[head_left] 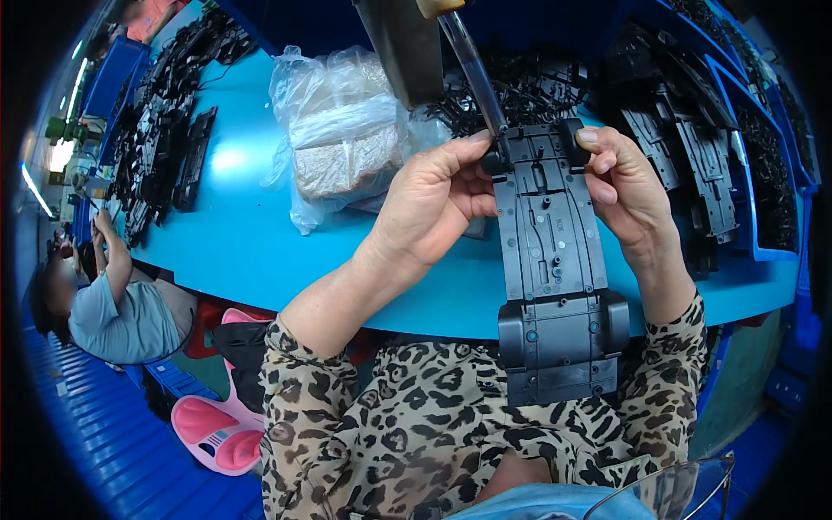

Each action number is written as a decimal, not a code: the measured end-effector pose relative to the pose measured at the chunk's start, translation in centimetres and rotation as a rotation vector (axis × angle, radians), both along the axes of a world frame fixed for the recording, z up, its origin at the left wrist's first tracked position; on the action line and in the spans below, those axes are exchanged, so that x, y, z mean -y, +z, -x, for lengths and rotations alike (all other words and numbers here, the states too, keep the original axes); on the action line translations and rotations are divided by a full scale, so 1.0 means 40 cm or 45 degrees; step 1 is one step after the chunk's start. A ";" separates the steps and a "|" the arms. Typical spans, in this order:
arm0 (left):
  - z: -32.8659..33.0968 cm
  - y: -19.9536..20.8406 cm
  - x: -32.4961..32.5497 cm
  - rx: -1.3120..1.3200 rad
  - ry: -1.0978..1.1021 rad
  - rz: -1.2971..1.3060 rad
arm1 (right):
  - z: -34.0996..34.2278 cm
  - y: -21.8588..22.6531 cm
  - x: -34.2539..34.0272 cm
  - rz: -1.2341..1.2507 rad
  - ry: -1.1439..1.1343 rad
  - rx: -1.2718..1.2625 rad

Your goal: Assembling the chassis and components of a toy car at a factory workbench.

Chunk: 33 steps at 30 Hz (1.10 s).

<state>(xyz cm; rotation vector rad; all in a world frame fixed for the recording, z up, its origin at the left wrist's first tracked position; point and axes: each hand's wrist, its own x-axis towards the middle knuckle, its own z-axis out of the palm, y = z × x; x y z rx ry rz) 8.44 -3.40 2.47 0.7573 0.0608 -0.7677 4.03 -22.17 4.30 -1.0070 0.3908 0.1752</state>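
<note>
A black plastic toy car chassis (555, 234), long and flat with wheel arches, is held up between my two hands. My left hand (433, 195) pinches its far left corner, thumb on top, fingers curled beneath. At the far right corner, my right hand (626, 186) grips the wheel arch between thumb and curled fingers. The chassis' near end hangs over my lap, past the table edge. A clear tube-like shaft of a hanging tool (474, 69) comes down to the chassis' far left end, close to my left thumb; whether it touches cannot be told.
On the blue table (234, 251) lies a clear plastic bag (347, 130) with wrapped blocks. Black plastic parts (173, 121) pile up at left, and more chassis (698, 165) at right beside a blue bin (767, 173). A person (121, 303) sits at far left, near a pink chair (221, 425).
</note>
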 end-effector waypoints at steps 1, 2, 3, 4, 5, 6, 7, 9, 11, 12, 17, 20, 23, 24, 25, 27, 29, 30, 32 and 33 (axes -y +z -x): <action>0.000 -0.001 0.000 -0.001 -0.001 0.001 | 0.000 0.000 0.000 -0.003 -0.004 -0.004; 0.000 -0.002 0.000 -0.001 0.001 -0.007 | 0.000 -0.001 0.000 -0.002 -0.004 -0.005; -0.001 -0.003 0.000 0.000 0.002 -0.015 | 0.000 -0.003 0.001 -0.005 -0.002 -0.001; -0.001 -0.002 0.000 -0.001 0.003 -0.016 | 0.000 -0.003 0.001 -0.009 0.001 0.005; -0.002 -0.001 -0.001 0.003 -0.007 0.003 | 0.001 -0.003 0.000 -0.009 0.001 0.005; -0.002 0.000 -0.001 0.006 -0.017 0.022 | 0.001 -0.002 0.000 -0.014 0.000 0.008; -0.002 0.001 -0.001 0.006 -0.018 0.022 | 0.002 -0.002 0.000 -0.017 -0.002 0.011; -0.002 0.001 -0.002 0.002 -0.029 0.033 | 0.002 -0.003 0.000 -0.016 0.004 0.011; -0.005 -0.011 -0.007 0.015 -0.053 0.071 | 0.004 -0.003 0.000 -0.016 0.011 0.013; -0.005 -0.015 -0.010 0.028 -0.077 0.109 | 0.005 -0.003 -0.001 -0.014 0.011 0.018; 0.001 -0.008 -0.005 0.004 -0.043 0.096 | 0.008 0.005 -0.005 -0.018 -0.010 0.004; -0.001 -0.003 -0.002 -0.018 -0.002 0.033 | 0.006 0.003 -0.004 0.004 -0.002 0.014; 0.003 -0.004 -0.003 -0.008 0.002 0.032 | 0.007 0.007 -0.006 0.019 0.005 0.045; 0.005 -0.005 -0.005 -0.001 0.016 0.027 | 0.007 0.006 -0.006 0.002 0.022 0.069; 0.003 -0.008 -0.005 -0.002 0.014 0.029 | 0.004 0.004 -0.004 -0.011 0.035 0.086; -0.002 -0.013 -0.004 0.002 0.015 0.098 | -0.004 0.005 -0.003 -0.007 0.050 0.098; -0.003 -0.023 -0.009 0.018 -0.006 0.147 | -0.005 0.005 0.000 -0.001 0.062 0.112; -0.002 -0.026 -0.011 0.035 -0.025 0.194 | -0.007 0.001 0.002 -0.008 0.073 0.103; 0.006 -0.033 -0.009 0.037 -0.009 0.117 | -0.012 -0.012 0.006 -0.038 0.108 0.065; 0.011 -0.035 -0.009 0.035 0.006 0.039 | -0.013 -0.018 0.006 -0.038 0.112 0.071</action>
